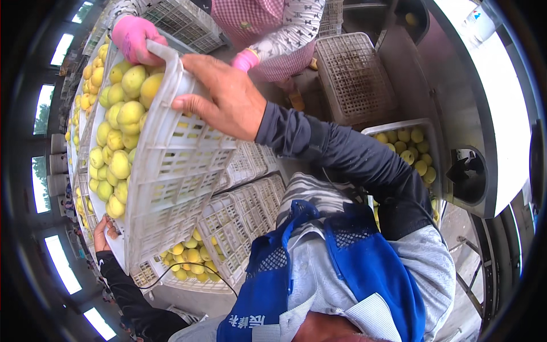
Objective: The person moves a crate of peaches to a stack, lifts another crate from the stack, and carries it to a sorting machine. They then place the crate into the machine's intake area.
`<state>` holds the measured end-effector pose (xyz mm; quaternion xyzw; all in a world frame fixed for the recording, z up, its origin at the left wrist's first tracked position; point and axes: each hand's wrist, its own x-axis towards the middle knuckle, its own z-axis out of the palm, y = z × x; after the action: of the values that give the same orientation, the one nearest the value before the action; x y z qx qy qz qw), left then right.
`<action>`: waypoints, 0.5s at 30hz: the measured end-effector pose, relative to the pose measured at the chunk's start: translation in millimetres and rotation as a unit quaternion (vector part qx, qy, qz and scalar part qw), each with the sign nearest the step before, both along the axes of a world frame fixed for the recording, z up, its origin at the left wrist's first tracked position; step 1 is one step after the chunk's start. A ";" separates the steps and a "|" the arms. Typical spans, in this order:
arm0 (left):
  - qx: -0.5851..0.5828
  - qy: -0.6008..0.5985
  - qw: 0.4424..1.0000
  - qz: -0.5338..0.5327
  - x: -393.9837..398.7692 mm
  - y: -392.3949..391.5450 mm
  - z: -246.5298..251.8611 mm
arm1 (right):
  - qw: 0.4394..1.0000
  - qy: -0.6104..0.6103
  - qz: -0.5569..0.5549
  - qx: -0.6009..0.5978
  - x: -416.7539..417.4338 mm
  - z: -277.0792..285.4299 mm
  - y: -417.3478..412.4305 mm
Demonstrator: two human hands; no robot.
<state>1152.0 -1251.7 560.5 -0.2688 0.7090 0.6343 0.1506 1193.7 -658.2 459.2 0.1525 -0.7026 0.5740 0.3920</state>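
Observation:
A white slatted plastic crate (179, 166), full of yellow-green peaches (122, 128), stands steeply tilted before me. My right hand (228, 96) is on its upper corner, with the thumb spread along the outer wall. At the lower corner, the fingers of my left hand (105, 235) curl around the rim; part of that hand is behind the crate. A co-worker's pink-gloved hand (139, 40) grips the upper rim beside my right hand. The co-worker's other gloved hand (245, 60) is partly hidden behind my right hand.
More crates (241, 213) are packed below, one showing peaches (192, 258). Further peaches (94, 77) lie at the far left. An upturned or bare-bottomed crate (352, 77) is on the floor by a metal machine (461, 107). Another filled crate (433, 128) sits near my right arm. A thin cable (188, 264) hangs low.

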 end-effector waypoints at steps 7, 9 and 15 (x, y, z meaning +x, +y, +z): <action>0.087 -0.026 0.996 -0.009 -28.4 42.1 -5.6 | 0.999 -0.043 0.016 -0.023 -2.4 -4.3 46.9; 0.083 -0.042 0.995 -0.021 -19.1 34.4 -0.2 | 0.996 -0.080 -0.003 -0.045 3.8 -16.2 45.3; 0.080 -0.004 0.996 0.030 -10.3 92.9 0.9 | 0.983 -0.148 -0.002 -0.113 22.8 -11.6 61.0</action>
<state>1141.7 -1158.8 561.4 -0.2794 0.6469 0.6923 0.1555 1216.6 -597.2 447.5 0.0197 -0.6839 0.6651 0.2993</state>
